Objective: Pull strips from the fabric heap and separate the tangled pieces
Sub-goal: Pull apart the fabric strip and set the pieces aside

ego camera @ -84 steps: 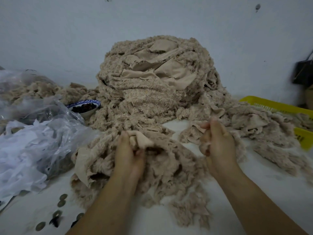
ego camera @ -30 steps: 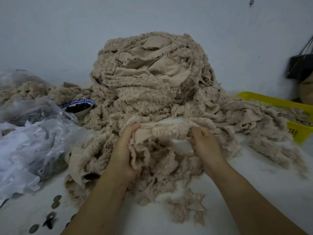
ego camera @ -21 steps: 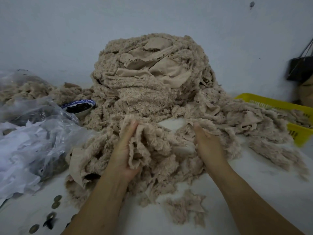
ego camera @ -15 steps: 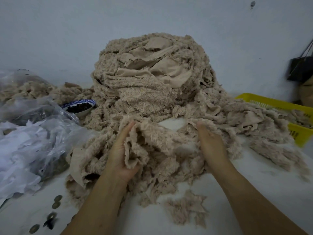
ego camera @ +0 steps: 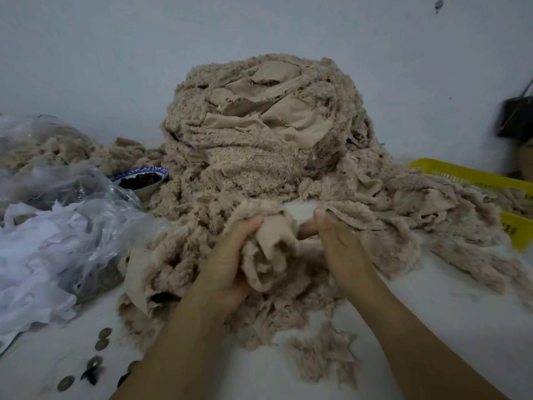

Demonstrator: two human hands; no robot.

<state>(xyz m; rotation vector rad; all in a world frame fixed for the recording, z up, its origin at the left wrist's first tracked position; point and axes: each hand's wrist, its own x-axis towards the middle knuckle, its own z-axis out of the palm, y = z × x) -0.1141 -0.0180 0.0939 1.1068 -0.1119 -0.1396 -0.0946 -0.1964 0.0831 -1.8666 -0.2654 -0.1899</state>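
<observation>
A strip [ego camera: 274, 236] runs crosswise, gripped by left hand [ego camera: 230, 256] and right hand [ego camera: 336, 245].

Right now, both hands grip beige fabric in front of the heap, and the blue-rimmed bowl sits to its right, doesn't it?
Not quite: the head view shows the blue-rimmed bowl left of the fabric heap. The left hand and right hand do grip beige fabric.

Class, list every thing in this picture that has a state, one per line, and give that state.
fabric bunch, crumpled, held by both hands
left hand, grips the fabric bunch
right hand, pinches the fabric bunch
fabric heap, piled high, tangled
bowl, upright, holding dark pieces
plastic bag, crumpled
yellow basket, partly covered by fabric
coins, loose on the table
</observation>
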